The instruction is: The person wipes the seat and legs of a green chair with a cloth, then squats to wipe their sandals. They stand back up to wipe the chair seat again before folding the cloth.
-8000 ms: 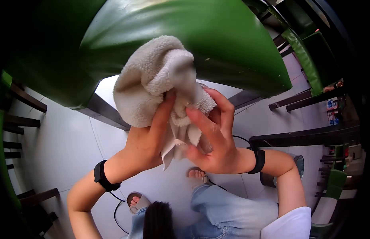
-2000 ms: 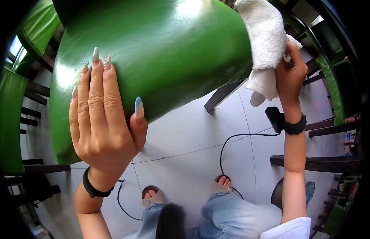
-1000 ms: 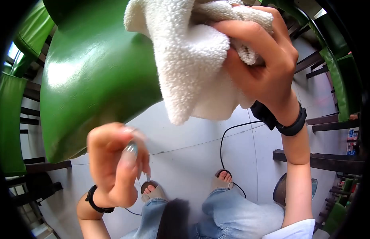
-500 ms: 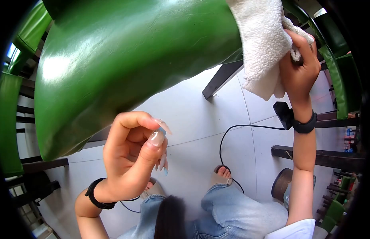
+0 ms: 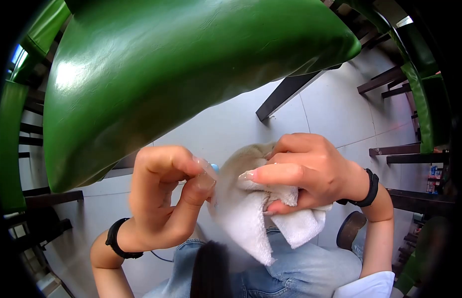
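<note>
The big green seat [image 5: 191, 59] is in front of me, shiny on top. My blue jeans [image 5: 310, 248] are below. The white cloth [image 5: 246, 233] hangs over my lap, off the seat's near edge, so it isn't rubbing the seat. My right hand [image 5: 315, 169] is bunching the cloth in its bent fingers. My left hand [image 5: 159, 198] has its thumb and finger tips together, but it's blurry, so maybe they pinch a bit too.
</note>
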The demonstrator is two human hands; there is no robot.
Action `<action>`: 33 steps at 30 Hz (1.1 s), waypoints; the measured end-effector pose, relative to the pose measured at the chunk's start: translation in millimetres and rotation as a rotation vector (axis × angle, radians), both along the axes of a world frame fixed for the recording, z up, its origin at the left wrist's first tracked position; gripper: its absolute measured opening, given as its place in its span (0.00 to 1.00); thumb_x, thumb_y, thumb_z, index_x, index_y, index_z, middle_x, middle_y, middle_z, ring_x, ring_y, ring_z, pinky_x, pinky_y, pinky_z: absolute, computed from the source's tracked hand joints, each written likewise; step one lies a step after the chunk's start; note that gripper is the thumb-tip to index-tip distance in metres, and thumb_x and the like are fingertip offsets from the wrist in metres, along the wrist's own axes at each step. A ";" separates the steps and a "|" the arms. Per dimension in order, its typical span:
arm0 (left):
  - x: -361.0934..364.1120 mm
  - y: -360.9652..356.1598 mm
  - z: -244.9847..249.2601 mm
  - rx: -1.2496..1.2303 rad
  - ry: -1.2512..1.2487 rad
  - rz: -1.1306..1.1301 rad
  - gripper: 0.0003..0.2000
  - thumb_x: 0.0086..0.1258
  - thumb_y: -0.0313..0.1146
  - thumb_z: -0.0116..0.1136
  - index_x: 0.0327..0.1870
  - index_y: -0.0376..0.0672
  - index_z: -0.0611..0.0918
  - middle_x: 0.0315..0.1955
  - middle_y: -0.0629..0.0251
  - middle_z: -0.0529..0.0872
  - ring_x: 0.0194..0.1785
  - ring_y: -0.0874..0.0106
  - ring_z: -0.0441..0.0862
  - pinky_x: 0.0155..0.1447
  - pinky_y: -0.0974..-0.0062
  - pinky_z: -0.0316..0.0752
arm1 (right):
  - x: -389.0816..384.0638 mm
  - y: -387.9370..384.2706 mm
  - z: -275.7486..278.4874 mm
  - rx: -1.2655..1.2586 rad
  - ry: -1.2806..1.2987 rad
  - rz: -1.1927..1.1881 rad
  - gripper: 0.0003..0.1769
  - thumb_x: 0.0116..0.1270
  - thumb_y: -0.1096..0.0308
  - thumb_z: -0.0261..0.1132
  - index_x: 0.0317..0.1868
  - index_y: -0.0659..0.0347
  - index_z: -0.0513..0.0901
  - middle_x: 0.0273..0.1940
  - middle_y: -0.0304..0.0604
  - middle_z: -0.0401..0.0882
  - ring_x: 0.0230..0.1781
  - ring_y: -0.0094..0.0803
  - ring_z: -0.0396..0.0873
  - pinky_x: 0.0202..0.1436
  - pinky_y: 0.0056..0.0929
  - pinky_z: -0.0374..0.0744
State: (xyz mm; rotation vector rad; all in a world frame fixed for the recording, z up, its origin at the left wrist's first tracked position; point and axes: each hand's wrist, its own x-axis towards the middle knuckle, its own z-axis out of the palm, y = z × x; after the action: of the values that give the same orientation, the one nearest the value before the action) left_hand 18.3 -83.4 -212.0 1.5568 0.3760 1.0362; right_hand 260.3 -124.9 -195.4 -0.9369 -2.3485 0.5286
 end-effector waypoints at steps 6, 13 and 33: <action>-0.8 4.5 0.5 0.131 0.051 -0.063 0.13 0.67 0.13 0.48 0.47 0.36 0.63 0.33 0.57 0.78 0.29 0.77 0.77 0.35 0.78 0.77 | -11.6 4.7 7.8 -0.096 -0.008 0.050 0.33 0.46 0.60 0.74 0.56 0.44 0.75 0.20 0.30 0.71 0.24 0.31 0.70 0.24 0.29 0.70; 1.6 3.4 1.1 0.138 0.069 -0.044 0.14 0.67 0.12 0.48 0.47 0.35 0.62 0.35 0.56 0.78 0.30 0.77 0.78 0.36 0.79 0.77 | -12.8 4.6 9.8 -0.106 0.035 0.055 0.29 0.45 0.57 0.76 0.50 0.52 0.82 0.23 0.33 0.76 0.24 0.34 0.72 0.25 0.28 0.72; -17.1 32.3 46.2 1.179 1.242 0.734 0.36 0.68 0.61 0.47 0.67 0.40 0.68 0.66 0.56 0.69 0.70 0.56 0.64 0.72 0.56 0.57 | 65.9 23.8 54.7 0.537 0.217 -0.729 0.28 0.61 0.63 0.70 0.59 0.63 0.73 0.48 0.43 0.80 0.45 0.31 0.82 0.47 0.27 0.80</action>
State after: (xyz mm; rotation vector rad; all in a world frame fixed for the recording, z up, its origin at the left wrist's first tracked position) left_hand 1.2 -51.1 -165.8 3.2205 1.4361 0.6349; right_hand 326.1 -101.1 -140.7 -1.2754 -1.6475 -0.2681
